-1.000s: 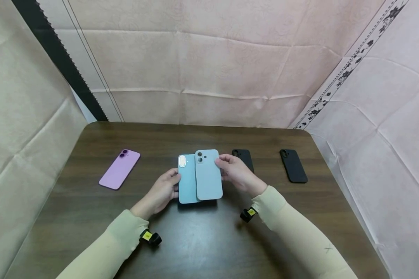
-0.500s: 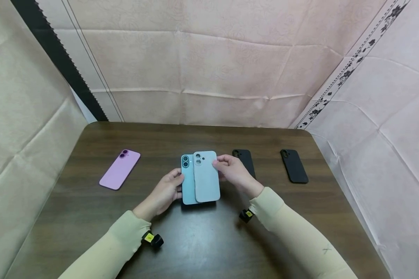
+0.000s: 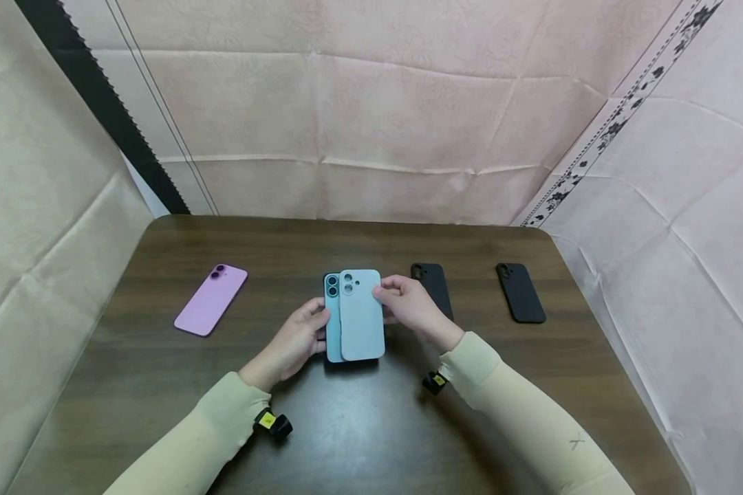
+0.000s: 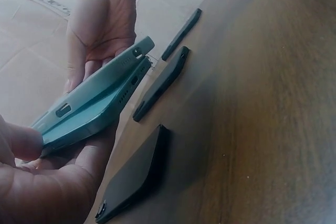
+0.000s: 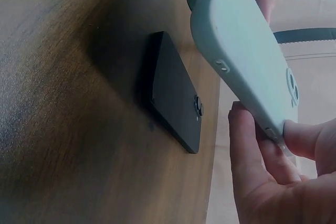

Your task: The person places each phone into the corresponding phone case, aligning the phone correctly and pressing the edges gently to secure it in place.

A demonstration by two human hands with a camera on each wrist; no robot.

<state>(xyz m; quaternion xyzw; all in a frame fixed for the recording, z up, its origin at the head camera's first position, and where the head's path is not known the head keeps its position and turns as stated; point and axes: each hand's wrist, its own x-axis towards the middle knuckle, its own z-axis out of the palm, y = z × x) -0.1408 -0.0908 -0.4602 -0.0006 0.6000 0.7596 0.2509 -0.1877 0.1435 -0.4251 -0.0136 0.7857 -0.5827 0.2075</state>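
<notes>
My left hand [image 3: 294, 337] grips a teal phone [image 3: 332, 326] by its left edge, back and camera lenses facing up. A light blue phone case [image 3: 362, 320] is pinched at its right edge by my right hand [image 3: 411, 308]. The case overlaps most of the phone's back, leaving a strip at the left uncovered. In the left wrist view the case [image 4: 107, 74] sits at an angle to the phone [image 4: 89, 124], with a wedge-shaped gap at the near end. Both are held above the table. A black phone [image 5: 173, 93] lies below them.
On the brown wooden table [image 3: 347, 440] a purple phone [image 3: 211, 300] lies at the left. A black phone or case [image 3: 433, 289] is partly behind my right hand, and another [image 3: 521, 293] lies farther right. Fabric sheets [image 3: 371, 110] hang around the table.
The case has shifted left over the phone and covers more of its back. The phone has moved slightly right. Both hands keep their holds.
</notes>
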